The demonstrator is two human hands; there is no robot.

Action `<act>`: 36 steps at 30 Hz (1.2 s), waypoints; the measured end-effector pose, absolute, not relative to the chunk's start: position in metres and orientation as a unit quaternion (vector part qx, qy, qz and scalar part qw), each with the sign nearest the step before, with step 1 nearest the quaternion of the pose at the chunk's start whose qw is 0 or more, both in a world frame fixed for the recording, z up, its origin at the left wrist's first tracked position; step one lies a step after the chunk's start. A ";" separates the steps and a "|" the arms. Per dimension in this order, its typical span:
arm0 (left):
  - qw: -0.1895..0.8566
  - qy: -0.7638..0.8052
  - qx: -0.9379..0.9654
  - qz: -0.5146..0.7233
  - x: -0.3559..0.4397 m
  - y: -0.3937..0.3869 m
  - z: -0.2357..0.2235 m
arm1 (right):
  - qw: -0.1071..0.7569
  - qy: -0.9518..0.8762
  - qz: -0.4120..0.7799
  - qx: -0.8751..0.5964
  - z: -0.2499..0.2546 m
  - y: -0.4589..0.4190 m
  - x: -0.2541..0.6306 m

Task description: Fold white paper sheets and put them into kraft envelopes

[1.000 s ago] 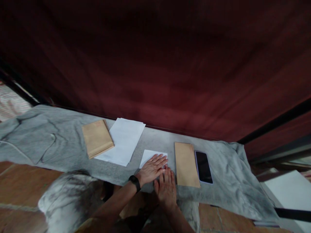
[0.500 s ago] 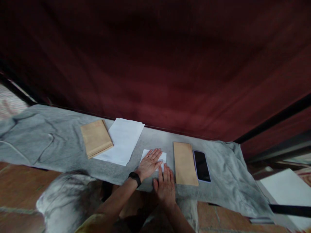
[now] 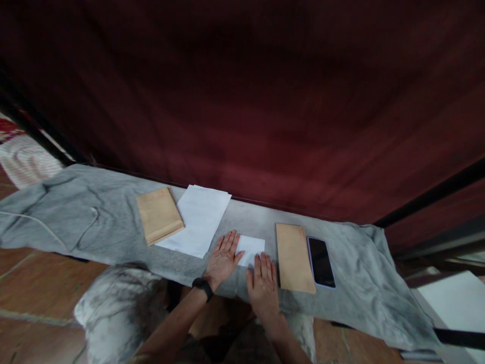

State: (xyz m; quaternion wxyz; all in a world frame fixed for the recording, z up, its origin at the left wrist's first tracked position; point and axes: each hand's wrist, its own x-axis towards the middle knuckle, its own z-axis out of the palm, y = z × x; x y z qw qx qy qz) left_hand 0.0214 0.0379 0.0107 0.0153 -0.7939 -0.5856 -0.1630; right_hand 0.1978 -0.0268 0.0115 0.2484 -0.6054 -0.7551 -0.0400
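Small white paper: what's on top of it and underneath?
The left hand and right hand overlap edges of the small white paper. Grey cloth shows around it; what lies directly beneath is covered.

The scene is viewed from the person's head, with the camera faced forward and tilted down. The upper half is filled by the red cloth (image 3: 265,111); the grey-covered surface (image 3: 356,273) is spanned below. The left hand (image 3: 223,260) and right hand (image 3: 264,288) are seen from above, fairly near, at lower centre.
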 end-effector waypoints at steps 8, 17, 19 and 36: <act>0.020 -0.596 -0.787 -0.158 0.022 0.038 0.012 | 0.225 -0.757 -0.017 -0.613 0.008 0.021 0.185; 0.058 -0.635 -0.744 -0.198 0.018 0.031 -0.001 | 0.275 -0.740 -0.080 -0.609 -0.018 0.021 0.192; 0.066 -0.641 -0.735 -0.210 0.023 0.027 0.000 | 0.278 -0.737 -0.081 -0.610 -0.018 0.021 0.192; -0.048 -0.512 -0.843 -0.156 0.048 0.018 0.021 | 0.248 -0.786 -0.051 -0.564 -0.005 -0.044 0.208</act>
